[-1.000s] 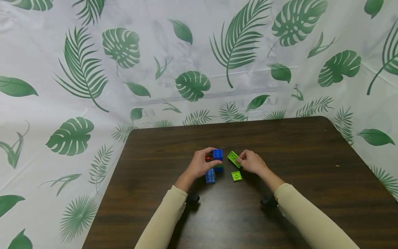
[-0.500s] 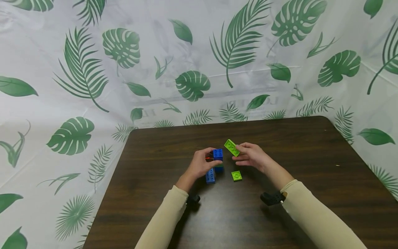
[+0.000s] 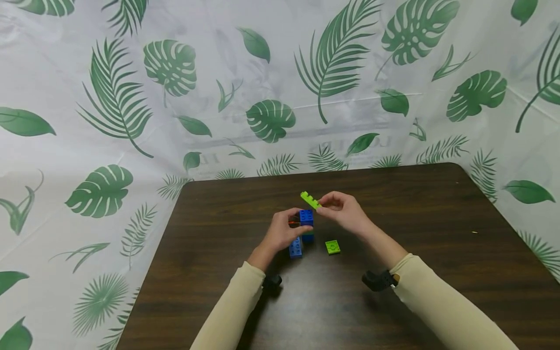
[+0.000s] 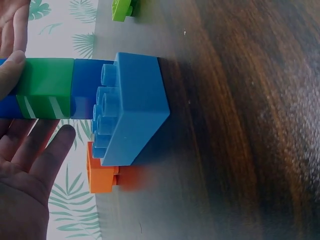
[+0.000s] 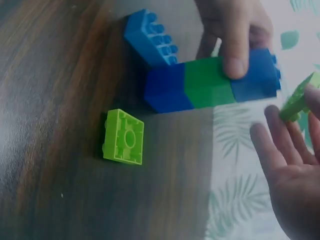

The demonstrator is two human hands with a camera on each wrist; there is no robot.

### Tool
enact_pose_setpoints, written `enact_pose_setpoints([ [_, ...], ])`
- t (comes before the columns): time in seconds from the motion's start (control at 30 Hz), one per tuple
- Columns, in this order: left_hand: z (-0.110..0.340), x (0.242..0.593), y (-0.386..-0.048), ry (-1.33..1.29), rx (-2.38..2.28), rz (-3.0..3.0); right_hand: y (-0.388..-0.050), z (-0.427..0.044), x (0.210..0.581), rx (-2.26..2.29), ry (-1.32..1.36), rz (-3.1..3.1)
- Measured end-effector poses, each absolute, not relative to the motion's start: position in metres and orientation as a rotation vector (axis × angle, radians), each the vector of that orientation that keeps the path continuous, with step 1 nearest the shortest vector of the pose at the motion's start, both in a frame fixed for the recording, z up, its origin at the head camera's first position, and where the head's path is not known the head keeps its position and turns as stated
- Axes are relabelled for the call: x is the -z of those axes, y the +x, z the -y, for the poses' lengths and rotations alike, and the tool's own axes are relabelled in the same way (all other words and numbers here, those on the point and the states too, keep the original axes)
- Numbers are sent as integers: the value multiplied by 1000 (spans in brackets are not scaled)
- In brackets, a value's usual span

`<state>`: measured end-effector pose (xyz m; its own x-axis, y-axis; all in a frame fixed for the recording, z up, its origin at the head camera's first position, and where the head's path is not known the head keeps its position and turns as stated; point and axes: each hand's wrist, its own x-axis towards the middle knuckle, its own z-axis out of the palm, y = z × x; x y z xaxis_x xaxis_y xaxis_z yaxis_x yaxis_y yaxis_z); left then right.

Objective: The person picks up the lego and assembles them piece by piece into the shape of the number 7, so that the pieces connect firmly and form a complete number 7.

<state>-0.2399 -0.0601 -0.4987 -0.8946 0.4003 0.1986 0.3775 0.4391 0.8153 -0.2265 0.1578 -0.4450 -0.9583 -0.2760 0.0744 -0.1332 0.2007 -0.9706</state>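
My left hand (image 3: 280, 232) grips an upright stack of toy building bricks (image 5: 207, 82), dark blue at top and bottom with green between. Its thumb presses the near side. The stack stands on the table. Above and just right of its top, my right hand (image 3: 345, 211) pinches one end of a long, thin lime-green brick (image 3: 309, 200) between thumb and fingers, clear of the stack. Beside the stack's left lies a longer, lighter blue brick (image 4: 140, 105), studs up. A square lime-green brick (image 5: 125, 137) lies underside up, to the stack's right.
An orange brick (image 4: 101, 172) sits behind the left hand, mostly hidden in the head view. Dark wood-grain table (image 3: 393, 194) carries everything; a leaf-printed sheet (image 3: 280, 73) hangs behind it. Black wrist devices (image 3: 378, 280) hang under both forearms.
My right hand has lifted the long lime-green brick off the table, moved it up and left towards the stack, and turned it from underside-showing to studs-up. The left hand has stayed put.
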Motion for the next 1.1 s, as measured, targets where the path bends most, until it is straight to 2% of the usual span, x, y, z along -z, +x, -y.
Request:
enact_pose_setpoints([
  [0.17, 61, 498, -240, 683, -1520, -2615, -222, -144, 446, 1660, -664, -2664],
  [0.37, 61, 501, -239, 670, -1577, -2596, -217, -134, 447, 1448, -775, -2856],
  [1.1, 61, 511, -242, 687, -1677, -2554, -217, -133, 442, 1305, -834, -2903],
])
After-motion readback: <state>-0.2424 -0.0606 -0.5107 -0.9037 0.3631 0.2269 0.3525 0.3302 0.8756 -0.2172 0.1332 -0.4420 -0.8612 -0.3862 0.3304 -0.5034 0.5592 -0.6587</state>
